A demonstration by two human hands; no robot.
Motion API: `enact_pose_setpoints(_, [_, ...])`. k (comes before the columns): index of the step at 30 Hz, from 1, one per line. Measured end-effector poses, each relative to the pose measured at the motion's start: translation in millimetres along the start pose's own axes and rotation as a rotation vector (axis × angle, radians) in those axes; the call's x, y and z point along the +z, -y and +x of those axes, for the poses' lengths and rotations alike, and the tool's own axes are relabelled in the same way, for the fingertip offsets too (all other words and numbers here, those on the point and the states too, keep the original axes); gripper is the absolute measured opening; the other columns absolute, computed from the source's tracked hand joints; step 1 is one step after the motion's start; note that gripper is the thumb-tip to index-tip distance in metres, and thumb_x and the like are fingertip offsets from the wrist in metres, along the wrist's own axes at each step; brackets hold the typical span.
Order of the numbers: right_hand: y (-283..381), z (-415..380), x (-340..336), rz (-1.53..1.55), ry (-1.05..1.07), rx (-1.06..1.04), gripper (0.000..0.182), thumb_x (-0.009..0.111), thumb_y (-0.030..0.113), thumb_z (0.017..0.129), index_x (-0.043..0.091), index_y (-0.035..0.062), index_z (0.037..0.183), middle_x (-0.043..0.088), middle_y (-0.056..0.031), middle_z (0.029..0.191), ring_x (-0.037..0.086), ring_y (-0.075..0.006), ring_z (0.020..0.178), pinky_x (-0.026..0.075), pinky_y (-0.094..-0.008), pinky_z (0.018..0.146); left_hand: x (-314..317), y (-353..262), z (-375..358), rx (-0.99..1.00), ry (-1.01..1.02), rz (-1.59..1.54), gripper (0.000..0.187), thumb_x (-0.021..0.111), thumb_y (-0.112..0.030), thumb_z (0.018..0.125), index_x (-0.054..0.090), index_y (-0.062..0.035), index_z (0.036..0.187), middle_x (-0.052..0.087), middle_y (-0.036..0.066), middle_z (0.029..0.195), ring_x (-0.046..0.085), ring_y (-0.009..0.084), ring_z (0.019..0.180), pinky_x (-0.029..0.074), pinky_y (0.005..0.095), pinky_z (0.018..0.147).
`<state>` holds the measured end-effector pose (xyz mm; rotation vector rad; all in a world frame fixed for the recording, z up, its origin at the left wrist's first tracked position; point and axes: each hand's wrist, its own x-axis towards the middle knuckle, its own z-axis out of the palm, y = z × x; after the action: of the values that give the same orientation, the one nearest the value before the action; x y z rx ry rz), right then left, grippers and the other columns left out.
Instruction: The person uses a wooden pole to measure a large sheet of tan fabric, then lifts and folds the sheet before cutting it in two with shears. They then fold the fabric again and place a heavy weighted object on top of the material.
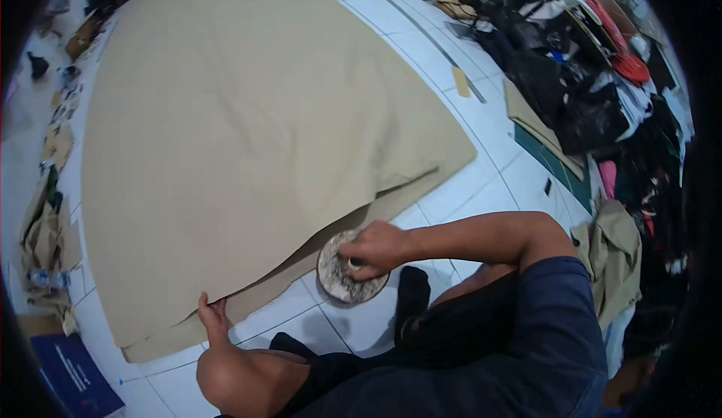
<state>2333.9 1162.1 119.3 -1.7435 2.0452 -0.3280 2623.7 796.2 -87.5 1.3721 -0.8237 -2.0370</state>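
A large sheet of tan fabric point(195, 132) lies over the floor, with a second tan layer point(263, 297) showing under its near edge. My left hand point(214, 314) is at that edge near the lower left corner, thumb on top and fingers tucked beneath the cloth. Between the layers, the upper edge is lifted into a dark gap toward the middle. My right hand point(376, 250) is closed on the middle of a round, mottled grey-and-white disc point(342, 282) with a dark rim. This disc is right beside the raised fabric edge, close to my foot.
White floor tiles point(481, 192) surround the cloth. To the right is a heap of black bags point(556, 79) and clothes, with a green mat point(553, 162) in front. A long metal ruler point(429, 38) lies at the upper right. A blue box point(75, 376) stands at the lower left.
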Motion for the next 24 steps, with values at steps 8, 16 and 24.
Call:
enact_pose_setpoints(8, [-1,-41,44,0.183,0.258,-0.105,0.039,0.068,0.040,0.078,0.053,0.0059,0.090,0.063,-0.0167,0.070,0.063,-0.0389,0.073,0.049,-0.0489,0.063,-22,1,21,-0.061,0.075,0.069,0.029,0.058,-0.029,0.093,0.056,-0.0055,0.111,0.063,0.009,0.110,0.061,0.0229,0.103,0.047,0.0383,0.094])
enact_pose_setpoints(16, [-164,-21,-12,0.537,0.035,0.651,0.059,0.069,0.057,0.077,0.068,-0.0027,0.077,0.068,-0.0173,0.078,0.064,-0.0261,0.065,0.051,-0.0388,0.055,6,-15,-5,-0.044,0.018,0.179,0.038,0.055,-0.040,0.094,0.057,-0.0059,0.113,0.065,0.007,0.101,0.065,0.0207,0.087,0.053,0.0308,0.076])
enact_pose_setpoints(24, [-283,-144,34,0.993,-0.630,1.347,0.067,0.056,0.065,0.085,0.064,-0.0011,0.091,0.061,-0.0087,0.071,0.058,-0.0191,0.057,0.049,-0.0344,0.051,-17,-44,16,-0.020,-0.109,0.144,0.037,0.056,-0.036,0.094,0.056,-0.0035,0.111,0.062,0.009,0.100,0.062,0.0215,0.088,0.054,0.0338,0.072])
